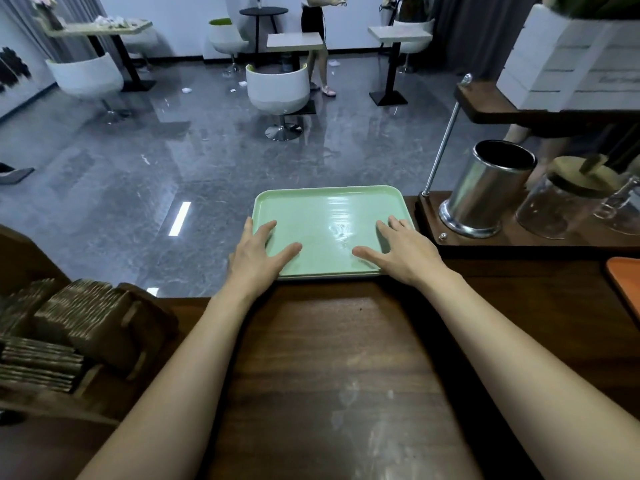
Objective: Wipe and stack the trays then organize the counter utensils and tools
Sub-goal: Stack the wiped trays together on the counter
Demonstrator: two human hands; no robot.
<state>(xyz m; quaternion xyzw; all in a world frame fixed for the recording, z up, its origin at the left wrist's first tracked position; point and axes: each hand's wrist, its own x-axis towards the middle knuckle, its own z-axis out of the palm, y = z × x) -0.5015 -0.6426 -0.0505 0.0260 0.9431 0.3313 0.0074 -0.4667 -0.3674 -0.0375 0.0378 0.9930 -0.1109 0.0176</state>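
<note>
A pale green rectangular plastic tray (329,216) lies at the middle of the far edge of the dark wooden counter (329,358). The left hand (256,254) rests flat on the tray's near left corner and the right hand (403,252) on its near right corner. Both have their fingers spread and straight, grasping nothing. A shiny steel cylinder holder (485,192) stands just beside the tray at the far right, and an orange tray (625,282) lies at the counter's right edge.
</note>
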